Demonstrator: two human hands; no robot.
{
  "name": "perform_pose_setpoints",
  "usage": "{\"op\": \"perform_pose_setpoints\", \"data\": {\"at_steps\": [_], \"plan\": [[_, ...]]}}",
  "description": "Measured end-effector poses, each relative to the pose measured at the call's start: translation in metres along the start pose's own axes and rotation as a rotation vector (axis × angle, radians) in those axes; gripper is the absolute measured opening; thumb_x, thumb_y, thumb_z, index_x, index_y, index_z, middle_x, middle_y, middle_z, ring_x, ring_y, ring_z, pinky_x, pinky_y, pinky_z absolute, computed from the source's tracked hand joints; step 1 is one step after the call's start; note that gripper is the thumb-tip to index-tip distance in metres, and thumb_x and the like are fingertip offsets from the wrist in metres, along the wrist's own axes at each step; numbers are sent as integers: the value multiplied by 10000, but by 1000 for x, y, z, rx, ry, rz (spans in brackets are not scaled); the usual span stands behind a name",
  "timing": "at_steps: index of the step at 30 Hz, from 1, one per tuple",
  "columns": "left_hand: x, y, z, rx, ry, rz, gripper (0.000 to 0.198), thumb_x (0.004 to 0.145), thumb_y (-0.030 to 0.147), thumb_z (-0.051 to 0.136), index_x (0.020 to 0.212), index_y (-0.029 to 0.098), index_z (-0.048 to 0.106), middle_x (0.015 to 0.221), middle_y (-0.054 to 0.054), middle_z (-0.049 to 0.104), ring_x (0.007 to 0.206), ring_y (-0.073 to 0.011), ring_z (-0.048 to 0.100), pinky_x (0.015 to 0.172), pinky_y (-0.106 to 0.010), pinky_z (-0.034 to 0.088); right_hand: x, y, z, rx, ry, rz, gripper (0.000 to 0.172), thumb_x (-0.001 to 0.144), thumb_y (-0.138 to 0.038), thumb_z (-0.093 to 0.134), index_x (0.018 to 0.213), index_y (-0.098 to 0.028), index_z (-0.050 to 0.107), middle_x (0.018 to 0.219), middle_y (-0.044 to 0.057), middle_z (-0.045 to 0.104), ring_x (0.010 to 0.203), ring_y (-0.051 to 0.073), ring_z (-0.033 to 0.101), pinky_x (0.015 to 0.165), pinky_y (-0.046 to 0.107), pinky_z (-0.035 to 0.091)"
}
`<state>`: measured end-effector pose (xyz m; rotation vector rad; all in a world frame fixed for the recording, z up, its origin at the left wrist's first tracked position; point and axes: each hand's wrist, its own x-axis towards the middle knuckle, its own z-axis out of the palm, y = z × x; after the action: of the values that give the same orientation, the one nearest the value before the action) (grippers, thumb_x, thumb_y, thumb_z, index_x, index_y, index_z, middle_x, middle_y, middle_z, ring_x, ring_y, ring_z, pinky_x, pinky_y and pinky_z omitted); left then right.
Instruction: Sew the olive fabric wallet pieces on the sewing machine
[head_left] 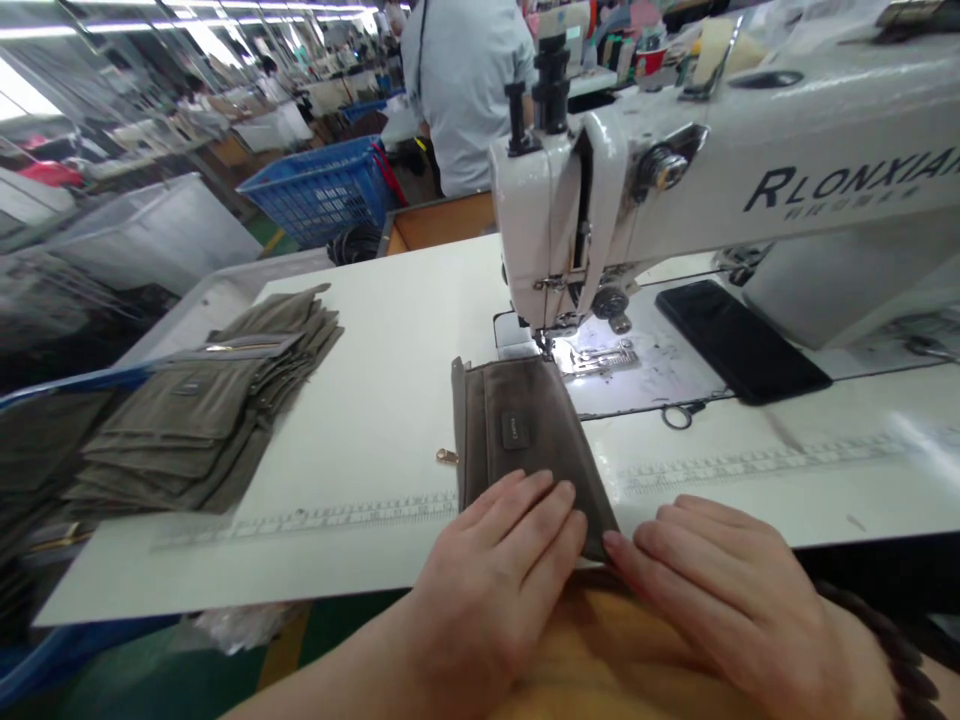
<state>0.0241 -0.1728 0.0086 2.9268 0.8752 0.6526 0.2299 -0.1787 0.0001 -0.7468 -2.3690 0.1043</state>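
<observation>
A dark brown fabric pouch (499,410) with a small label patch lies on the sewing table, its far edge at the needle and presser foot (546,345) of the sewing machine. A gold zipper pull (447,456) sticks out from its left side. My left hand (502,570) lies flat across the near part of the pouch, fingers stretched out and pressing on it; its thumb is hidden. With curled fingers, my right hand (727,590) pinches the pouch's near right corner at the table's front edge.
A stack of similar brown pieces (202,400) lies on the left. Right of the needle are a black phone (739,340) and small scissors (679,415), partly hidden. The white machine head (555,200) stands above. Behind are a blue crate (322,190) and a person (472,90).
</observation>
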Motion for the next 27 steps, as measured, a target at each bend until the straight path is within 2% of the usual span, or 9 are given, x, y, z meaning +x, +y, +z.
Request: {"op": "perform_pose_setpoints", "data": {"at_steps": [2, 4, 7, 10, 15, 21, 25, 27], "plan": [[-4, -6, 1, -88, 12, 45, 320, 912, 140, 298, 1078, 54, 558, 1117, -117, 607, 1111, -212, 502, 935, -370, 461, 1, 0, 0, 18, -38, -16, 207, 844, -38, 371, 841, -141, 550, 587, 29, 537, 520, 134, 451, 463, 286, 348], [-5, -10, 2, -130, -2, 69, 311, 910, 140, 312, 1071, 53, 563, 1096, -111, 623, 1085, -190, 529, 939, -346, 466, 2, -1, 1, 31, -47, -7, 240, 848, -37, 345, 841, -145, 559, 561, 20, 527, 492, 128, 442, 438, 278, 349], [-3, -13, 4, -120, -21, 90, 318, 911, 135, 304, 1031, 61, 590, 1065, -93, 643, 1025, -182, 573, 929, -328, 476, 3, 0, 5, 28, -57, 33, 298, 863, -40, 300, 802, -150, 570, 562, 25, 533, 497, 127, 460, 447, 276, 377], [1, -14, 7, -97, -43, 101, 356, 913, 121, 269, 1006, 64, 607, 1057, -86, 649, 1012, -183, 582, 938, -318, 466, 3, 3, 10, 34, -130, 69, 324, 867, -35, 291, 761, -144, 578, 566, 21, 529, 509, 125, 472, 467, 267, 383], [2, -23, 19, -68, -82, 108, 383, 903, 105, 247, 987, 62, 618, 1044, -109, 651, 1004, -183, 586, 920, -316, 476, 2, 11, 21, 56, -169, 142, 317, 856, -30, 308, 720, -146, 570, 609, 18, 534, 554, 129, 475, 525, 266, 373], [5, -40, 32, -20, -108, 136, 273, 849, 103, 385, 992, 51, 611, 1062, -135, 639, 1015, -195, 583, 918, -339, 478, 10, 26, 32, -4, -205, 158, 266, 813, -29, 370, 653, -166, 532, 569, 1, 500, 498, 122, 428, 482, 256, 301], [10, -50, 34, -1, -123, 168, 277, 849, 92, 379, 986, 46, 615, 1050, -137, 644, 1008, -206, 589, 900, -347, 491, 14, 37, 33, -11, -318, 153, 174, 769, -50, 439, 710, -168, 553, 614, 5, 532, 526, 135, 467, 504, 266, 328], [13, -55, 34, 6, -113, 171, 302, 860, 81, 345, 981, 44, 620, 1041, -136, 648, 995, -212, 596, 887, -348, 500, 14, 41, 32, -57, -361, 102, 165, 750, -48, 446, 783, -144, 576, 643, 20, 549, 550, 148, 491, 525, 277, 356]]}}
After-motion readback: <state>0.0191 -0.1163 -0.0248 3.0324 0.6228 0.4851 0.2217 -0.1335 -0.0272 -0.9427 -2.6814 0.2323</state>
